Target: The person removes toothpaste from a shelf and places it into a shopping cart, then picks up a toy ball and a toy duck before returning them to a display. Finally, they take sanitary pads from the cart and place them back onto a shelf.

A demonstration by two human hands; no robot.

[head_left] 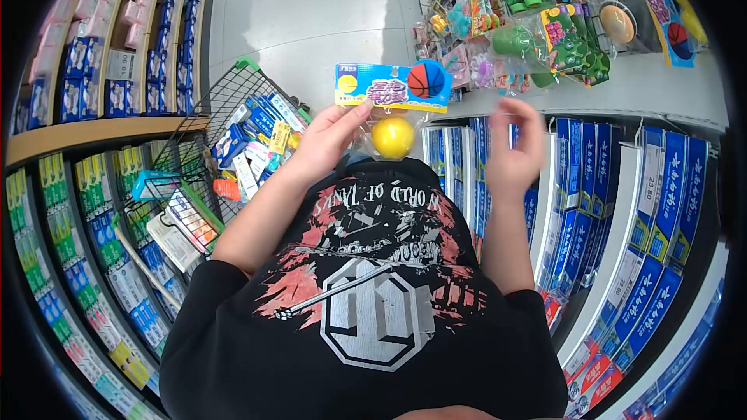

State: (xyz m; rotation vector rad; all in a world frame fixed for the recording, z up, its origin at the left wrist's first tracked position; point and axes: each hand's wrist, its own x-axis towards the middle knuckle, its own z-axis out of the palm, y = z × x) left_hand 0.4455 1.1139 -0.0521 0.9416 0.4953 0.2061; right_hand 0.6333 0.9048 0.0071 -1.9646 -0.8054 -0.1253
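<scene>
In my left hand [331, 140] is a packaged yellow toy ball [392, 138], gripped by its header card between thumb and fingers. The card [373, 101] is blue with a basketball picture and pink and white lettering. Clear plastic surrounds the ball, which hangs below the card in front of my shirt. My right hand [519, 148] is raised to the right, apart from the package. Its fingers are loosely curled and somewhat blurred, with a gap at the thumb and nothing visible in them.
A wire shopping cart [198, 120] with several boxed goods [253, 140] stands at the left. Shelves of blue boxes [583, 187] line the right, and toothbrush packs [101, 233] the lower left. Bagged toys [545, 39] hang from a rack at upper right. Pale floor [311, 0] lies ahead.
</scene>
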